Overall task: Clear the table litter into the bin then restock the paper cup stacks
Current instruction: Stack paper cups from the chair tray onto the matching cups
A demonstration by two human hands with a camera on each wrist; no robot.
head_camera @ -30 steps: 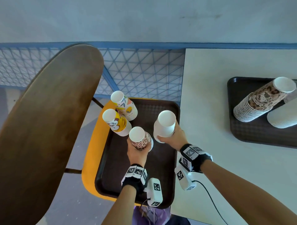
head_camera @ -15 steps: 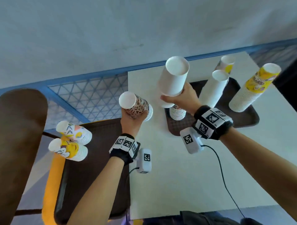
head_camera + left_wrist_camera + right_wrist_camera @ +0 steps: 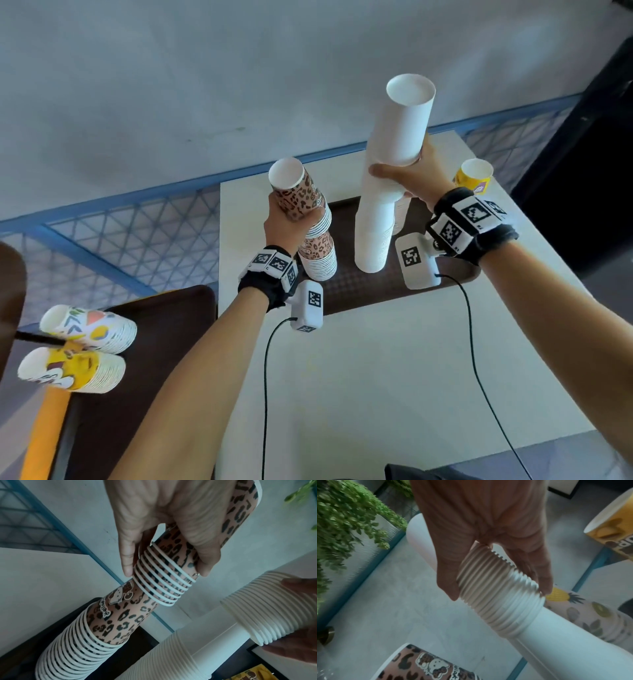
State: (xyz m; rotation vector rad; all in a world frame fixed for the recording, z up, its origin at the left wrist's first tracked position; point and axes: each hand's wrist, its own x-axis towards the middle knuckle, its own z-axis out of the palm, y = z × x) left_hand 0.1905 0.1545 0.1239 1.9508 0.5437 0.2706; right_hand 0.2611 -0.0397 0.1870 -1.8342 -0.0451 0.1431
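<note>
My left hand [image 3: 294, 219] grips a short stack of leopard-print cups [image 3: 298, 192], upside down and tilted, with its rims over the top of the leopard stack [image 3: 318, 260] that stands on the dark tray [image 3: 359, 294]. In the left wrist view the held leopard cups [image 3: 164, 582] overlap the top cup of the standing stack [image 3: 82, 635]. My right hand [image 3: 397, 164] grips a stack of white cups [image 3: 404, 120] set over the tall white stack [image 3: 373, 236] on the same tray. The right wrist view shows my right hand [image 3: 499, 592] round the ribbed rims [image 3: 503, 601].
The tray lies on a white table [image 3: 376, 377]. A yellow-print stack [image 3: 474, 174] and a pineapple-print stack [image 3: 590, 615] stand behind the white one. At the left, a second dark tray [image 3: 144, 394] on a yellow chair carries two patterned cup stacks [image 3: 89, 329] lying on their sides.
Both hands lifted their cup stacks off the chair tray, carried them right to the table tray, and lowered them onto the matching stacks there.
</note>
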